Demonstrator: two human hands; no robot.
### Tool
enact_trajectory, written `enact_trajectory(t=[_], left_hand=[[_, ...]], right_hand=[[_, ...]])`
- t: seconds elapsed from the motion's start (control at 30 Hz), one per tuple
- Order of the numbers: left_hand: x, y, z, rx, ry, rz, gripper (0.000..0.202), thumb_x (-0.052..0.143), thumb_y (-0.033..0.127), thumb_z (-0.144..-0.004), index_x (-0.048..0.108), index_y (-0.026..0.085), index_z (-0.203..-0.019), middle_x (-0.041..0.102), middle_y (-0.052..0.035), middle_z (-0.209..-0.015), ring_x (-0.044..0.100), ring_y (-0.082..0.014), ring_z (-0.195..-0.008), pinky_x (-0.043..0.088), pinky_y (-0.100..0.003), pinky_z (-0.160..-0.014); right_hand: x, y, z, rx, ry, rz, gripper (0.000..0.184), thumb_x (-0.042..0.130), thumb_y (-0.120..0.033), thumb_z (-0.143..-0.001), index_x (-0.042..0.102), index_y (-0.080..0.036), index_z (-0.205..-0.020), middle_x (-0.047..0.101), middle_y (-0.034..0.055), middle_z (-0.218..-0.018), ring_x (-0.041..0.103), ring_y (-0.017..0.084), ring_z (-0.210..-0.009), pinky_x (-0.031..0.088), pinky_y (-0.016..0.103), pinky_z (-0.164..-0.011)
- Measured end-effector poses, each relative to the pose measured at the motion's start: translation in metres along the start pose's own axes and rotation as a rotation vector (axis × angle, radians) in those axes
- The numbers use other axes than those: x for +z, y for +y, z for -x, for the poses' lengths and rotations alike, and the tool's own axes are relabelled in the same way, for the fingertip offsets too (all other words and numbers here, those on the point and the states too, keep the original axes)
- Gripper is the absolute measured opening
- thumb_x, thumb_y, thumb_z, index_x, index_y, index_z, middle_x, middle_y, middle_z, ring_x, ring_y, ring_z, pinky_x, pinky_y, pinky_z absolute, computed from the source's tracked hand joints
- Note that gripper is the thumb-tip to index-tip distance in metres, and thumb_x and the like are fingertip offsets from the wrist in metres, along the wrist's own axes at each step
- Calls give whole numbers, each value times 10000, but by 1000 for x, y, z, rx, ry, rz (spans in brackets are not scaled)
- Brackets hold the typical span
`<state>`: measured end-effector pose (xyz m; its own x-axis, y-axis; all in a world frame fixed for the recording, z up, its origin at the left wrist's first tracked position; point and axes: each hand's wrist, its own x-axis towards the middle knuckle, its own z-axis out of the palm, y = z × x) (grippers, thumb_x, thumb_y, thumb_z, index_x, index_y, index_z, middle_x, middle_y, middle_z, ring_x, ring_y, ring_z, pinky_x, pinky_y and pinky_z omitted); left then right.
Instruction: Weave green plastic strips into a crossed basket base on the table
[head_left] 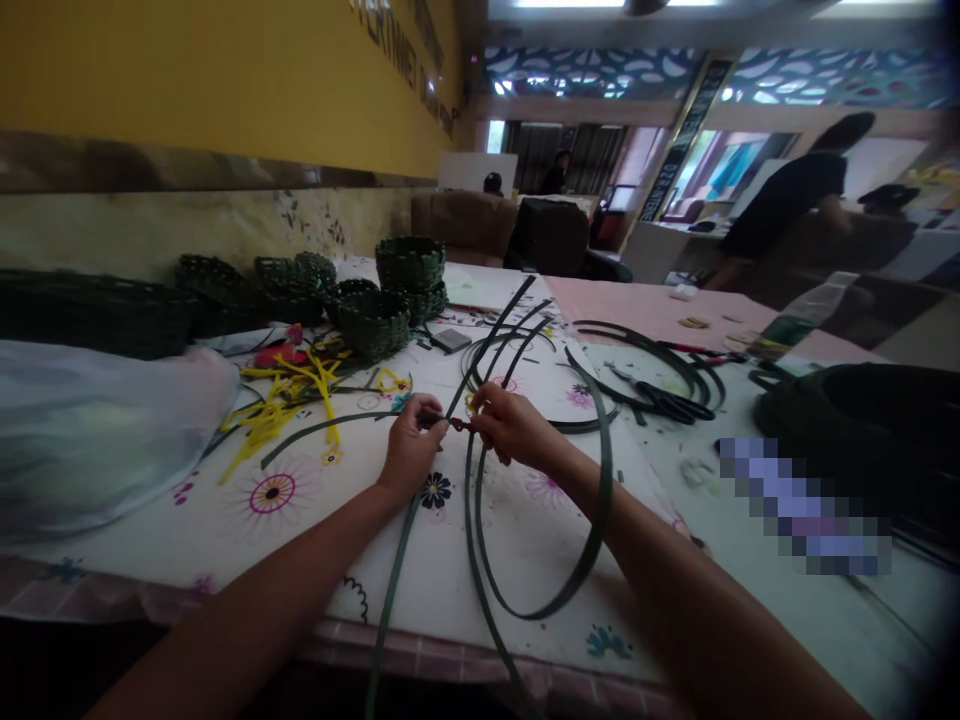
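— Grip closed on both sides: your left hand [411, 440] and right hand [510, 425] pinch the green strips [600, 480] where they cross, just above the bench [360, 520], with a small red piece [459, 424] between your fingertips.
— How do I hold it well?
— Hold the crossing flat and tight, I'd say. The loops overhang the near edge. Yellow strips [300, 385] lie to your left and baskets [409, 262] behind; there's open cloth under your wrists.

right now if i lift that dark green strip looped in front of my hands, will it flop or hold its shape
Probably springy rather than limp: the dark green strip holds a smooth open loop on the tablecloth. Likely light, since the left hand and right hand pinch it with fingertips only. Its ends overhang the tablecloth's edge and may swing.
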<state>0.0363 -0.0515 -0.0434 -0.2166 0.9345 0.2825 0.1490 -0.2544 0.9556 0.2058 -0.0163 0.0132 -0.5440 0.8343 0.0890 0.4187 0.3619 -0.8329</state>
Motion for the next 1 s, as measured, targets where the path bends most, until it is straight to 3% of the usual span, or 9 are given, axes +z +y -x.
enact_trajectory(t=[0.1,0.23,0.5,0.63,0.73,0.87,1.0], left_hand=[[0,-1,-1,-19,20,12,233,626,224,-736,522,207,-943,532,12,-839,566,-124,-707,483,-186,-487],[3,1,1,-10,23,32,228,631,222,-739,533,202,-944,536,14,-825,571,-120,-692,489,-191,-497],[5,-2,3,63,-7,63,186,619,195,-763,548,203,-935,551,23,-831,568,-96,-662,523,-210,-568],[5,-2,3,117,-9,32,242,604,178,-773,558,217,-1008,551,-3,-1008,579,-78,-680,530,-210,-581],[5,0,3,148,-81,6,297,574,157,-791,567,235,-1078,562,-18,-1120,589,-74,-701,526,-205,-598],[3,3,2,123,-141,-11,367,553,154,-806,547,250,-1161,589,-7,-982,600,-99,-724,523,-212,-614],[1,4,1,100,-113,-114,417,560,160,-809,542,259,-1214,575,14,-861,592,-108,-705,498,-218,-641]], right_hand=[[6,-1,-2,59,84,45,108,479,-165,-856,568,-159,-917,567,-56,-505,452,65,-304,316,165,-345],[18,-2,-3,140,165,-6,231,472,-149,-841,666,-118,-962,544,-50,-456,413,61,-307,338,175,-373],[30,6,-6,204,111,-314,266,494,-174,-761,707,-123,-912,467,-77,-387,338,64,-285,272,165,-283],[31,9,-6,229,99,-414,273,518,-203,-750,692,-118,-943,457,-85,-372,319,62,-275,253,158,-261],[30,11,-6,212,85,-386,251,529,-208,-749,692,-119,-917,453,-85,-374,318,58,-278,252,153,-259],[28,14,-6,192,75,-335,229,511,-199,-772,681,-121,-904,433,-89,-378,321,62,-288,261,157,-279],[28,11,-5,119,81,-48,207,479,-157,-818,679,-149,-870,540,-41,-481,506,101,-412,379,185,-412]])
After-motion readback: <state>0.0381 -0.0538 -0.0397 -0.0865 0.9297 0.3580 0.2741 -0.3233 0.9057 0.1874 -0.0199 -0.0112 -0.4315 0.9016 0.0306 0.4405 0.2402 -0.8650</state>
